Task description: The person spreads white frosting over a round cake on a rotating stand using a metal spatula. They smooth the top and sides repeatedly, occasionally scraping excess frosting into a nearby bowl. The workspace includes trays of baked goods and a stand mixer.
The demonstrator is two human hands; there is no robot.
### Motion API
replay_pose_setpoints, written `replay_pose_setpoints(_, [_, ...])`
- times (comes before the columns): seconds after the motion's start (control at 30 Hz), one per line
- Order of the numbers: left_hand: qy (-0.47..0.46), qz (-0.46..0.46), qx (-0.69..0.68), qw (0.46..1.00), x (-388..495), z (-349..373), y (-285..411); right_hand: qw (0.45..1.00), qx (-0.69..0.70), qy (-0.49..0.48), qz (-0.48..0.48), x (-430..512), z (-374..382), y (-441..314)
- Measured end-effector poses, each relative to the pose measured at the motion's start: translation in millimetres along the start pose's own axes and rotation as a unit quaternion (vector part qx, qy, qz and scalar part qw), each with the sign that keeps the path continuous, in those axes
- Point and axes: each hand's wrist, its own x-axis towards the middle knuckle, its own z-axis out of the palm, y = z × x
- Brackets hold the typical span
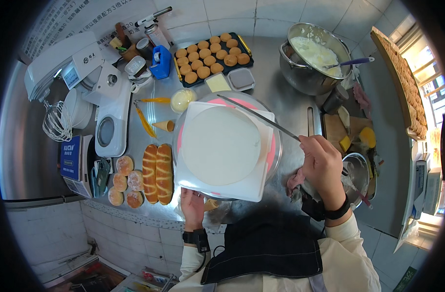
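A round white-frosted cake with a smooth top sits on a square white cake board. Under the board is a round turntable with pink showing at its edges. My right hand, to the right of the cake, grips a long metal icing spatula; its blade reaches up and left over the board's far corner. At the board's near left edge is my left hand, palm up with its fingertips partly hidden beneath the edge, so its hold on the board is unclear.
Bread loaves and round buns lie left, near a stand mixer. Behind stand a tray of small round pastries and a steel pot of cream. A metal bowl stands right of my right hand.
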Motion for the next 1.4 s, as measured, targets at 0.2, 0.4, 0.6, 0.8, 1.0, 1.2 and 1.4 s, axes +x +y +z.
replay_pose_setpoints(0.2, [-0.021, 0.007, 0.009, 1.0, -5.6, 3.6, -4.0, 0.999, -0.032, -0.007, -0.021, -5.9, 3.3, -7.4])
replay_pose_setpoints(0.4, [-0.021, 0.017, 0.005, 1.0, -5.8, 11.4, -3.1, 0.997, -0.052, -0.009, -0.05, -9.4, 8.2, -14.0])
replay_pose_setpoints(0.6, [-0.027, 0.016, 0.005, 1.0, -9.1, 7.0, -7.8, 0.994, -0.066, -0.01, -0.088, -10.0, 14.9, -24.9])
replay_pose_setpoints(0.8, [-0.035, -0.016, -0.023, 0.999, -19.9, 9.8, -18.5, 0.982, -0.026, -0.081, -0.168, -13.7, 8.1, -45.1])
replay_pose_setpoints(1.0, [-0.135, -0.126, 0.063, 0.981, -50.4, 3.3, -51.2, 0.992, 0.114, -0.042, -0.028, -23.9, -12.1, -18.5])
replay_pose_setpoints(1.2, [-0.078, -0.091, -0.084, 0.989, -20.5, 0.2, -25.8, 0.986, 0.072, -0.017, 0.152, -40.6, -33.5, 7.9])
replay_pose_setpoints(1.4, [-0.08, -0.106, -0.042, 0.99, -12.2, -5.7, -19.7, 0.992, 0.03, -0.027, 0.121, -32.0, -34.6, 2.9])
